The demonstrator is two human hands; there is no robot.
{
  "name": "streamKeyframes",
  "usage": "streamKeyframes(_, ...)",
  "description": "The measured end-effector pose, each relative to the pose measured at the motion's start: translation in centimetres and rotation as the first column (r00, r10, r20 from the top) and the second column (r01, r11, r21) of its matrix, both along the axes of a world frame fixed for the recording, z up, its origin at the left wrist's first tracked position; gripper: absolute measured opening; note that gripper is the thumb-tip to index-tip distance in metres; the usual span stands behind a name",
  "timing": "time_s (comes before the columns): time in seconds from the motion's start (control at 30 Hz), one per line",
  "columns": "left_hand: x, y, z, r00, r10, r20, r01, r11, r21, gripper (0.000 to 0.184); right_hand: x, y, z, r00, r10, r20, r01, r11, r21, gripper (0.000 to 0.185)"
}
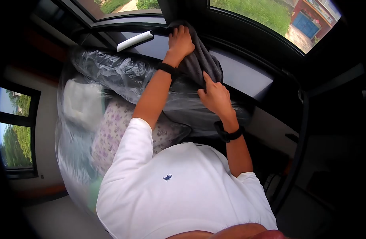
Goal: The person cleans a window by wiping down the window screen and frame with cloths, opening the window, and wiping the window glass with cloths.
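A dark grey cloth lies bunched over the window sill and hangs down its near side. My left hand is closed on its upper end, close to the window frame, with the fingers curled over it. Lower down and to the right, my right hand holds the cloth's lower edge, the index finger stretched along it and the thumb below. Both wrists wear black bands. A white, bar-shaped object lies on the sill to the left of my left hand.
Clear plastic sheeting covers a heap with a floral-patterned fabric and a white bundle, left and below my arms. Dark window frames rise beyond the sill. Another window is at far left.
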State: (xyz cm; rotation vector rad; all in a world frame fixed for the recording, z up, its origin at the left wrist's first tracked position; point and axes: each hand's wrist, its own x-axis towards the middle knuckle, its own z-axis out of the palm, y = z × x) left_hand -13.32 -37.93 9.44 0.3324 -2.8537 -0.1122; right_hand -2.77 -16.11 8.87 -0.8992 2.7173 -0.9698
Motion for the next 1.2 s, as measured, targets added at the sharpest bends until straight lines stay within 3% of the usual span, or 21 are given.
streamKeyframes(0.1,-1.1,0.2,-1.5,0.983,0.013,-0.181,-0.042,0.986,-0.159,0.051,-0.1,0.7,0.1,0.998,-0.004,0.069,0.010,0.997,-0.079,0.065)
streamKeyframes(0.2,-1.7,-0.1,-0.9,0.988,-0.103,-0.116,0.070,0.964,-0.257,0.048,-0.2,0.8,0.1,0.996,0.008,0.091,0.002,0.994,-0.111,0.067)
streamKeyframes(0.27,-1.4,1.1,-0.3,0.977,-0.153,-0.149,0.101,0.947,-0.306,0.047,-0.3,1.2,0.0,0.958,0.058,0.280,0.002,0.977,-0.211,0.068)
streamKeyframes(0.3,-1.1,2.0,0.1,0.975,-0.198,-0.097,0.162,0.942,-0.295,0.043,-0.2,1.7,-0.1,0.958,0.060,0.280,0.000,0.977,-0.212,0.068)
streamKeyframes(0.37,-0.9,4.1,0.4,0.951,-0.297,-0.080,0.265,0.924,-0.274,0.037,0.3,2.8,-0.6,0.861,0.114,0.495,0.111,0.909,-0.402,0.067)
streamKeyframes(0.4,-0.9,5.5,0.2,0.937,-0.334,-0.100,0.296,0.914,-0.277,0.037,0.7,3.3,-0.8,0.857,0.119,0.502,0.108,0.910,-0.401,0.067)
streamKeyframes(0.47,-0.5,8.5,0.6,0.913,-0.398,-0.090,0.357,0.887,-0.294,0.035,1.3,4.3,-1.1,0.802,0.039,0.596,0.326,0.807,-0.492,0.066)
streamKeyframes(0.53,-0.6,11.3,0.5,0.872,-0.473,-0.128,0.416,0.852,-0.317,0.036,1.2,6.0,-1.4,0.769,0.027,0.639,0.331,0.838,-0.433,0.068)
streamKeyframes(0.6,-0.8,13.9,0.5,0.837,-0.536,-0.113,0.496,0.829,-0.259,0.036,1.2,6.5,-2.9,0.854,-0.064,0.516,0.435,0.632,-0.641,0.067)
streamKeyframes(0.67,-1.1,16.2,-0.1,0.742,-0.636,-0.212,0.607,0.772,-0.189,0.032,1.8,7.4,-1.8,0.848,-0.055,0.527,0.468,0.543,-0.697,0.067)
streamKeyframes(0.77,-1.6,19.6,-0.6,0.654,-0.718,-0.239,0.706,0.692,-0.147,0.030,1.9,8.9,-1.6,0.835,-0.196,0.514,0.546,0.412,-0.730,0.065)
streamKeyframes(0.83,-1.0,20.6,-0.6,0.637,-0.733,-0.238,0.728,0.674,-0.125,0.033,1.0,10.5,-1.9,0.846,-0.377,0.378,0.530,0.508,-0.679,0.064)
streamKeyframes(0.9,-0.1,21.3,-0.6,0.773,-0.607,-0.184,0.578,0.793,-0.190,0.044,0.6,11.0,-1.3,0.827,-0.492,0.272,0.541,0.565,-0.623,0.063)
streamKeyframes(0.97,0.2,20.2,-0.2,0.825,-0.538,-0.174,0.508,0.840,-0.191,0.047,0.4,10.8,1.2,0.800,-0.590,0.109,0.571,0.695,-0.437,0.063)
streamKeyframes(1.07,0.0,16.5,0.5,0.932,-0.353,-0.082,0.331,0.922,-0.201,0.054,-0.4,10.0,1.9,0.873,-0.484,-0.059,0.458,0.856,-0.241,0.066)
streamKeyframes(1.13,-0.3,12.9,1.3,0.962,-0.272,-0.004,0.267,0.946,-0.186,0.058,-1.3,8.5,1.0,0.950,-0.313,0.003,0.309,0.935,-0.174,0.071)
streamKeyframes(1.2,-0.7,9.3,0.7,0.982,-0.190,-0.024,0.181,0.961,-0.208,0.061,-1.9,6.5,-0.7,0.960,-0.144,-0.239,0.149,0.989,0.003,0.076)
